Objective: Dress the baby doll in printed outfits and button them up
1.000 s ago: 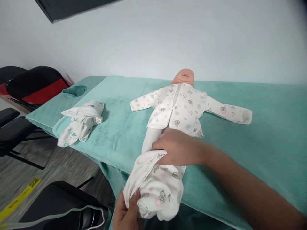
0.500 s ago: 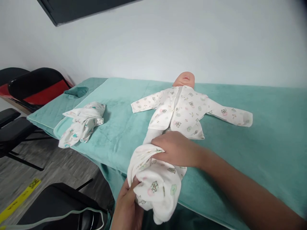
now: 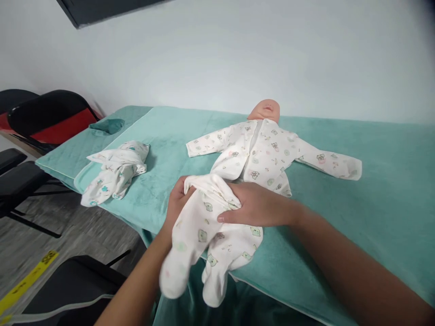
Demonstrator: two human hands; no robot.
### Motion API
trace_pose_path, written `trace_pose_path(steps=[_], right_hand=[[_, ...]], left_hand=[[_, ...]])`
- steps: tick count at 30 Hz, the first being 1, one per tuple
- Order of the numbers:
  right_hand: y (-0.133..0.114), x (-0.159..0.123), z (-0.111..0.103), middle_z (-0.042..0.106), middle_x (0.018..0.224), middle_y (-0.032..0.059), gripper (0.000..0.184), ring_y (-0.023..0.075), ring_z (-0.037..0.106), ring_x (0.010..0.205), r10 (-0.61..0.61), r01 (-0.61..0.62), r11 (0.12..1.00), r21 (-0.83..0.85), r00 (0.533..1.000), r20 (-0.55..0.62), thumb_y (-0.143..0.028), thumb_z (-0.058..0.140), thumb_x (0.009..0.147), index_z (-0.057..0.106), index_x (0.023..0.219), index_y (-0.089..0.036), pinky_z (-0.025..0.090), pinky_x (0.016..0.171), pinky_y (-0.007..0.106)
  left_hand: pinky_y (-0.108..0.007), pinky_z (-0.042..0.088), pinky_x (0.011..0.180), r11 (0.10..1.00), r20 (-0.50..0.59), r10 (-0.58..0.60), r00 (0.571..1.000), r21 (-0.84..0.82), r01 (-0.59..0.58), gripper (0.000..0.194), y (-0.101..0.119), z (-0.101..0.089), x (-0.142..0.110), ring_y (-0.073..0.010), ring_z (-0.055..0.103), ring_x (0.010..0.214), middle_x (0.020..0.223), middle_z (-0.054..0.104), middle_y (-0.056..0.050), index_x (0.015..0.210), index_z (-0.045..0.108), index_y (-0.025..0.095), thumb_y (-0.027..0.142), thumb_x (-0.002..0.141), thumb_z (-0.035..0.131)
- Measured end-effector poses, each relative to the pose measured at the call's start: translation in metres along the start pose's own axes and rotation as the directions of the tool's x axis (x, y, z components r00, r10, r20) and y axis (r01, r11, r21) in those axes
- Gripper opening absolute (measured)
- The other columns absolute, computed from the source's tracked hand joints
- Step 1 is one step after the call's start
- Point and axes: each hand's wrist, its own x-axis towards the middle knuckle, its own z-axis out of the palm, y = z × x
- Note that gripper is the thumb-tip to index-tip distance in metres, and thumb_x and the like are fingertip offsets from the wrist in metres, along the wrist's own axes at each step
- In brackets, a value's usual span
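Footed pants (image 3: 190, 228), bunched waist (image 3: 215, 186), supine doll (image 3: 265, 111)

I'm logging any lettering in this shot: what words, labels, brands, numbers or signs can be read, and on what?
No text can be read with certainty.
Yellow strip on the floor: dark marks like lettering, too blurred to read.
Shirt on the doll and trousers in the hands: printed pictures; any lettering is too small to read.
Bundled cloth: printed pattern, no legible words.
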Motion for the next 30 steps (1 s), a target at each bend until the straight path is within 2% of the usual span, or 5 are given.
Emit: trace_pose_path(steps=[7,14,21,27,30], right_hand=[[0.004,0.009,0.008,0.065,0.076,0.0021,0.006,0.0173,0.058,0.067,0.086,-0.173,0.925,-0.337,0.962,-0.258,-0.026,0.052,0.088,0.054,0.087,-0.020,0.031,0.057,0.028],[0.030,-0.007,-0.014,0.061,0.069,0.0023,0.018,0.0213,0.059,0.069,0.097,-0.438,0.753,-0.490,0.811,-0.576,-0.037,0.058,0.089,0.051,0.082,-0.021,0.022,0.058,0.029],[0.034,-0.019,-0.024,0.064,0.075,-0.0007,0.038,0.0140,0.056,0.064,-0.175,-0.064,0.926,-0.372,0.800,-0.574,-0.059,0.062,0.088,0.058,0.083,-0.021,0.035,0.059,0.027],[0.051,-0.036,-0.042,0.064,0.075,0.0007,0.025,0.0132,0.056,0.065,-0.194,-0.094,0.972,-0.214,0.181,-0.964,-0.042,0.060,0.090,0.062,0.079,-0.020,0.040,0.064,0.028],[0.071,-0.030,-0.050,0.058,0.064,0.0005,0.031,0.0128,0.043,0.054,0.090,-0.476,0.878,-0.048,0.264,-0.960,-0.048,0.056,0.088,0.061,0.075,-0.020,0.032,0.057,0.030]], left_hand=[[-0.031,0.045,0.077,0.932,0.270,0.227,0.936,0.217,-0.289,0.013,-0.003,0.029,0.060,-0.0194,0.058,0.080,0.082,0.064,0.000,0.086,0.058,0.020,0.033,0.081,0.055],[-0.028,0.048,0.082,0.980,0.363,0.075,0.929,0.145,-0.136,0.026,0.007,0.039,0.050,-0.0199,0.061,0.092,0.100,0.068,-0.001,0.102,0.062,0.020,0.037,0.083,0.064],[-0.029,0.049,0.077,0.947,0.446,-0.008,0.895,-0.283,0.150,0.039,0.006,0.037,0.064,-0.0203,0.063,0.089,0.101,0.069,-0.006,0.112,0.064,0.019,0.047,0.085,0.065],[-0.033,0.051,0.086,0.999,-0.112,0.023,0.993,0.027,-0.020,0.016,-0.005,-0.006,-0.024,-0.0195,0.062,0.090,0.092,0.067,-0.002,0.090,0.067,0.023,0.035,0.081,0.070],[-0.038,0.056,0.081,0.904,-0.236,0.015,0.972,0.419,0.088,0.016,-0.038,-0.058,-0.128,-0.0241,0.063,0.101,0.107,0.068,-0.003,0.100,0.070,0.031,0.035,0.085,0.067]])
